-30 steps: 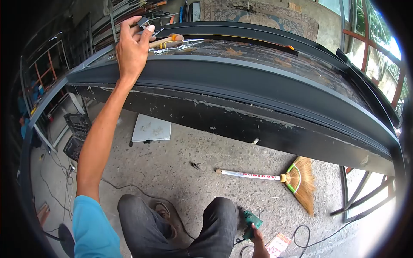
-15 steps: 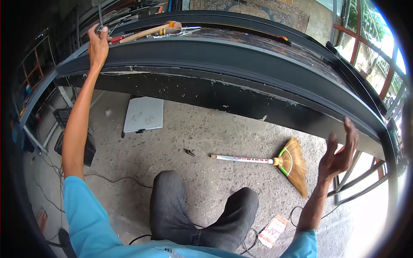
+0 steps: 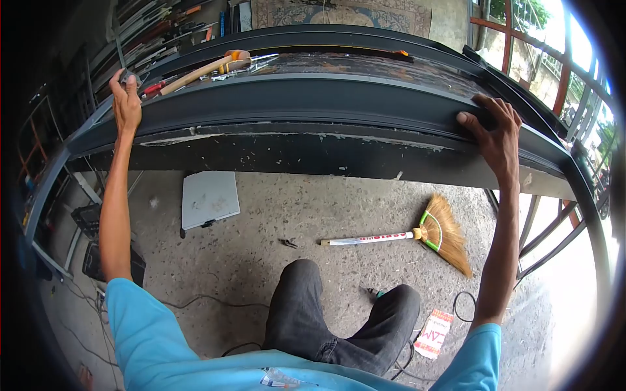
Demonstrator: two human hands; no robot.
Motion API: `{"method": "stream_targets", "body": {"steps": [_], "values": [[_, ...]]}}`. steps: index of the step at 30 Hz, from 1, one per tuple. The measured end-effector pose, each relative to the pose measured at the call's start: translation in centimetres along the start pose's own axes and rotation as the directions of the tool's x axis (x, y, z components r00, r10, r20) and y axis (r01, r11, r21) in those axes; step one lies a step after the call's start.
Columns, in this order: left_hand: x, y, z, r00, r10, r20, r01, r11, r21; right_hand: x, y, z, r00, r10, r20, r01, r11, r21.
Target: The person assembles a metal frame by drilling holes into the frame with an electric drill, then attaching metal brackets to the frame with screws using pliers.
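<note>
The left hand (image 3: 127, 109) pinches a small grey block (image 3: 128, 77) between thumb and fingers near the left end of a dark metal rail (image 3: 300, 98), which lies along the near edge of the workbench (image 3: 293, 151). Next, a red-handled tool (image 3: 154, 87) and a wooden-handled mallet (image 3: 195, 75) lie behind the rail. On the floor, a white panel (image 3: 210, 198) lies left of a straw broom (image 3: 447, 234). Rightmost, the right hand (image 3: 499, 138) grasps the rail, fingers over its top edge, thumb on its near face

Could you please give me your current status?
Right hand gripping long dark-grey metal bar. Left hand at its left end, pinching small grey object. Wooden-handled mallet behind bar, clear of both hands.
</note>
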State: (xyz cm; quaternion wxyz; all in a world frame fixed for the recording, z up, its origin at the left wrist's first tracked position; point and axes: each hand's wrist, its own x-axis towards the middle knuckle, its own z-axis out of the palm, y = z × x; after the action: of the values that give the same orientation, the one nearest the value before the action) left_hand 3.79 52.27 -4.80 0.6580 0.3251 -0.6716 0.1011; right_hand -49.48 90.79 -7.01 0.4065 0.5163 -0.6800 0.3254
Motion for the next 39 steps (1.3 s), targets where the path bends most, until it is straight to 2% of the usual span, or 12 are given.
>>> {"method": "stream_targets", "body": {"steps": [8,10,12,14,16,18,20,21,25,26,28,39], "values": [[0.1,0.3,0.3,1.0,0.006,-0.006,-0.006,0.999,0.035,0.5,0.1,0.9,1.0,0.012,0.009,-0.012,1.0,0.023],[-0.8,3.5,0.2,0.984,-0.172,-0.047,0.173,0.985,0.022,0.2,-0.1,1.0,0.999,0.012,-0.042,-0.012,1.0,0.019],[-1.1,3.8,0.8,0.987,-0.147,-0.07,0.149,0.989,0.011,-0.2,0.2,1.3,0.997,0.037,-0.072,-0.034,0.998,0.049],[-3.0,8.5,2.6,0.978,0.099,-0.185,-0.14,0.964,-0.224,-0.3,0.1,1.1,0.995,0.001,-0.103,0.001,1.0,0.027],[-5.6,16.6,2.9,0.985,0.173,0.006,-0.166,0.957,-0.238,-0.5,0.3,1.3,0.992,-0.02,-0.127,0.022,1.0,0.012],[-7.9,23.7,3.4,0.954,0.283,0.104,-0.206,0.863,-0.461,-0.5,0.4,1.2,0.987,-0.049,-0.154,0.049,0.999,-0.003],[-8.8,28.1,4.3,0.831,0.467,0.303,-0.292,0.829,-0.477,-0.5,0.2,1.2,0.985,-0.067,-0.16,0.064,0.998,-0.025],[-9.4,29.4,5.7,0.834,0.427,0.349,-0.166,0.797,-0.58,-0.5,0.2,1.4,0.985,-0.069,-0.161,0.067,0.998,-0.019],[-11.5,32.0,8.0,0.814,0.397,0.424,-0.063,0.786,-0.615,-0.7,0.2,1.5,0.974,-0.105,-0.201,0.099,0.994,-0.039],[-12.2,32.1,8.7,0.831,0.502,0.24,-0.26,0.731,-0.631,-0.7,0.2,1.5,0.969,-0.112,-0.219,0.104,0.993,-0.047],[-12.7,31.8,9.6,0.829,0.539,0.148,-0.369,0.727,-0.579,-0.7,0.4,1.6,0.968,-0.112,-0.226,0.104,0.994,-0.045],[-12.9,31.9,11.9,0.813,0.582,-0.003,-0.536,0.748,-0.39,-0.8,0.4,1.6,0.963,-0.126,-0.238,0.115,0.992,-0.058]]}}
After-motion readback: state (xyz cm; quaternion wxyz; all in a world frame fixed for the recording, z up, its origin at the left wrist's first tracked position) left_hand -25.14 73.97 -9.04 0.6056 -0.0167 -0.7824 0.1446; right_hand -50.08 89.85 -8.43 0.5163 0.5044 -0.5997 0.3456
